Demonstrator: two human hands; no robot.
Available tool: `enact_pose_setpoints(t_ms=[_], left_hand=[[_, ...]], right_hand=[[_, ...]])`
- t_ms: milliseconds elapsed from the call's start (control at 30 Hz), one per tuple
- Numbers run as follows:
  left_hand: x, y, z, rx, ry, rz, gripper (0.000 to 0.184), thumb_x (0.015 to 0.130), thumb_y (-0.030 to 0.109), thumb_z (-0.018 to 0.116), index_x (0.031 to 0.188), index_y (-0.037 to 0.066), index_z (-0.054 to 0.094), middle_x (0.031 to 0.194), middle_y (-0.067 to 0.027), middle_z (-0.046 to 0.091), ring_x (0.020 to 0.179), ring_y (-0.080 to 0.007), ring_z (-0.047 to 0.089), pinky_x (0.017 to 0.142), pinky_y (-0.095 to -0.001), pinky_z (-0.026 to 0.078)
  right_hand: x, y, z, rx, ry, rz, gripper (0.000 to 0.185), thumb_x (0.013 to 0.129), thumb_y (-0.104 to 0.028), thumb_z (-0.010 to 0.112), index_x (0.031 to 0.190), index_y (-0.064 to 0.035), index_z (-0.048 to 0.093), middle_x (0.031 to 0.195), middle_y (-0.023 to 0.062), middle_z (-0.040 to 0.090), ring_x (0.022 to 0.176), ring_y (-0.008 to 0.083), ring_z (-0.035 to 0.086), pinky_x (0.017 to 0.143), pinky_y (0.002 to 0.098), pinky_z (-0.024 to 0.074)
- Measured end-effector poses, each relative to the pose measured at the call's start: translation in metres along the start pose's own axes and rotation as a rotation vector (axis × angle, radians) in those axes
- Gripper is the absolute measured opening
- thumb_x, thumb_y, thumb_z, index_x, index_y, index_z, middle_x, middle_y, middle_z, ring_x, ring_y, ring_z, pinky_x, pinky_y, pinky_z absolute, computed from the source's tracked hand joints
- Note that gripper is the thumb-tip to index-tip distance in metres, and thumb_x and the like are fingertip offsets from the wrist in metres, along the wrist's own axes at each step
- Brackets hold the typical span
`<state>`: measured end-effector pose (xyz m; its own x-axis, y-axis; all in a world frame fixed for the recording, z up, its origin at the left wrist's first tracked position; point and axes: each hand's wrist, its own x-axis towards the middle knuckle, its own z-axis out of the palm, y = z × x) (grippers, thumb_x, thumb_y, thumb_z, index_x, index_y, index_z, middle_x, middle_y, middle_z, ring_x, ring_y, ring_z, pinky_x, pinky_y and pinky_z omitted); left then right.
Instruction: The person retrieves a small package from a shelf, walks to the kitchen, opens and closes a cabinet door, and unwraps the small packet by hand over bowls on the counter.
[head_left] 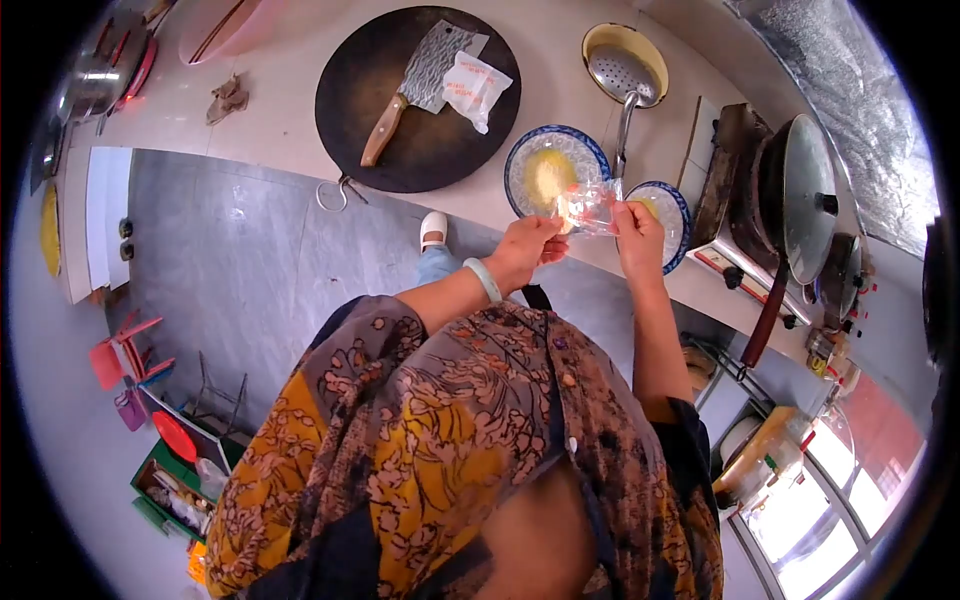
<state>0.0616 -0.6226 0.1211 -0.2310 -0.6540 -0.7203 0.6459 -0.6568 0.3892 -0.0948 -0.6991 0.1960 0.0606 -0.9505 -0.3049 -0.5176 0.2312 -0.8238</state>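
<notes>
A small clear plastic packet (592, 207) with red print is stretched between my two hands, above the counter's front edge. My left hand (530, 248) pinches its left end, fingers closed. At the other end, my right hand (638, 230) grips it between thumb and fingers. Just beyond the packet is a blue-rimmed bowl (517, 168) with yellow powdery stuff (549, 176) in it. A second blue-rimmed bowl (681, 225) stands to the right, partly hidden behind my right hand. What remains inside the packet, if anything, I cannot make out.
On a round dark chopping board (345, 100) lie a cleaver (385, 130) and a white printed packet (476, 88). A skimmer ladle (622, 72) rests in a yellow-rimmed bowl (591, 38). To the right, a lidded pan (806, 190) sits on the gas stove (722, 240), its handle jutting forward.
</notes>
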Motion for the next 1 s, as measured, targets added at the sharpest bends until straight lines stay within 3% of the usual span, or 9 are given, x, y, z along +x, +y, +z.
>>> enact_pose_setpoints(t_ms=[167, 267, 333, 533, 633, 1000], left_hand=[[-0.01, 0.009, 0.006, -0.097, -0.035, -0.002, 0.024, 0.094, 0.028, 0.057, 0.096, 0.004, 0.057, 0.086, -0.0063, 0.062, 0.076, -0.0139, 0.06, 0.071, -0.0269, 0.051], [-0.023, 0.027, 0.017, -0.165, -0.075, -0.005, 0.023, 0.093, 0.027, 0.058, 0.094, 0.004, 0.057, 0.085, -0.006, 0.062, 0.075, -0.014, 0.06, 0.07, -0.027, 0.05], [-0.024, 0.031, 0.018, -0.159, -0.094, -0.029, 0.022, 0.092, 0.026, 0.058, 0.093, 0.004, 0.058, 0.084, -0.0058, 0.062, 0.075, -0.014, 0.06, 0.069, -0.0267, 0.05], [-0.019, 0.015, 0.004, -0.088, 0.015, -0.046, 0.027, 0.091, 0.028, 0.058, 0.089, 0.001, 0.057, 0.082, -0.0093, 0.063, 0.07, -0.0163, 0.06, 0.065, -0.0272, 0.05], [-0.02, 0.018, 0.005, -0.076, 0.017, -0.07, 0.024, 0.092, 0.028, 0.058, 0.09, 0.005, 0.057, 0.082, -0.0049, 0.061, 0.07, -0.012, 0.057, 0.067, -0.0255, 0.049], [-0.021, 0.005, 0.01, 0.149, -0.003, -0.128, 0.029, 0.092, 0.034, 0.059, 0.085, 0.007, 0.056, 0.081, -0.0039, 0.063, 0.064, -0.0107, 0.056, 0.062, -0.0247, 0.048]], right_hand=[[0.004, 0.016, -0.001, 0.003, 0.03, -0.013, 0.023, 0.091, -0.021, 0.058, 0.085, 0.0005, 0.064, 0.066, -0.0007, 0.055, 0.061, 0.0071, 0.049, 0.057, 0.0233, 0.0409], [0.014, 0.022, -0.005, 0.132, 0.052, 0.132, 0.024, 0.091, -0.022, 0.059, 0.085, 0.0008, 0.064, 0.066, -0.0004, 0.055, 0.059, 0.0071, 0.049, 0.054, 0.0231, 0.0407], [0.011, 0.026, 0.001, 0.056, -0.017, 0.171, 0.024, 0.09, -0.022, 0.06, 0.084, 0.0009, 0.064, 0.066, -0.0004, 0.055, 0.058, 0.007, 0.049, 0.053, 0.0228, 0.0408], [0.008, 0.029, 0.002, 0.07, -0.062, 0.221, 0.024, 0.09, -0.021, 0.059, 0.086, 0.0014, 0.065, 0.068, 0.0004, 0.057, 0.059, 0.007, 0.051, 0.054, 0.0235, 0.0444], [0.009, 0.027, 0.005, 0.087, -0.042, 0.22, 0.024, 0.09, -0.021, 0.058, 0.088, 0.0017, 0.065, 0.07, 0.0009, 0.058, 0.059, 0.0069, 0.051, 0.054, 0.0238, 0.0452], [-0.009, 0.037, -0.003, 0.175, 0.003, 0.234, 0.025, 0.093, -0.024, 0.057, 0.091, -0.0007, 0.067, 0.071, -0.0003, 0.059, 0.059, 0.0059, 0.049, 0.056, 0.0215, 0.0438]])
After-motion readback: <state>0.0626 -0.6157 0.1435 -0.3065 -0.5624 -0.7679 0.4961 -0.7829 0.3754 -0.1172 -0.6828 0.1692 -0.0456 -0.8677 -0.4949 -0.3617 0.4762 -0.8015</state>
